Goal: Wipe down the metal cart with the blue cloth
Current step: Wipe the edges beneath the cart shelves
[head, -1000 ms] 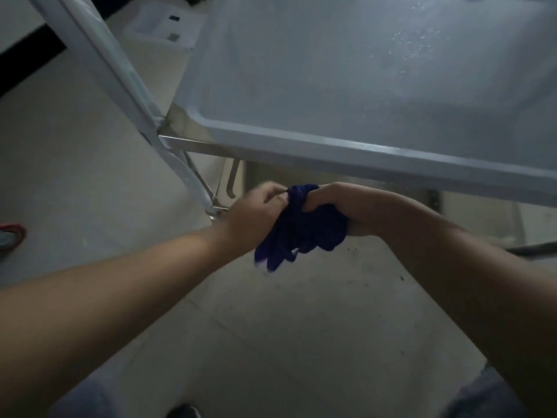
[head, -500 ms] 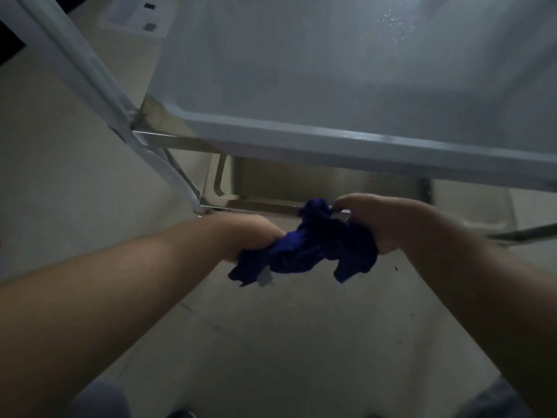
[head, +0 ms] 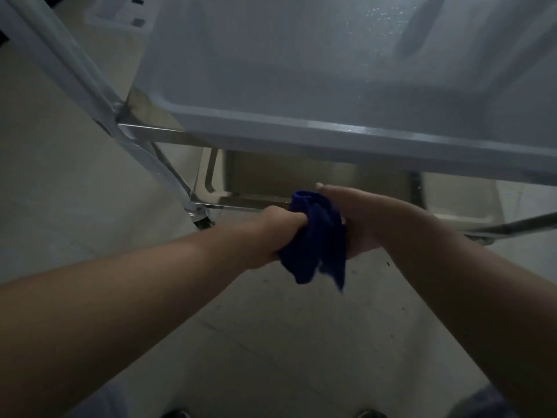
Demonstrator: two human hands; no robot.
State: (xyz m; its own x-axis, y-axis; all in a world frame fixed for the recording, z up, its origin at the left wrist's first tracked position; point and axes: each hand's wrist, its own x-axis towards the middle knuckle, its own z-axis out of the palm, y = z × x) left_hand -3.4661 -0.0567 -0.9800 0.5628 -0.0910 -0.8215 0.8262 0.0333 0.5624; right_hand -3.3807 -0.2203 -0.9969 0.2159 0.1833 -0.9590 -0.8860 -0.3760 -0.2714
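Note:
The metal cart (head: pixel 331 131) fills the upper half of the view, its top tray wet with droplets and a lower shelf (head: pixel 301 179) showing beneath. A bunched blue cloth (head: pixel 319 242) hangs in front of the lower shelf's near edge, above the floor. My left hand (head: pixel 277 230) grips the cloth's left side in a fist. My right hand (head: pixel 355 218) clasps its right side, fingers wrapped over the top. Both cloth ends dangle below my hands.
The cart's slanted left post (head: pixel 75 86) runs down to a caster wheel (head: pixel 202 218). A metal bar (head: pixel 512 224) sticks out at the right. A pale box (head: pixel 120 16) lies on the floor at the upper left. Pale tiled floor lies below my arms.
The cloth was stretched sideways between my hands half a second ago; now my hands are pressed together and the cloth is bunched upright between them.

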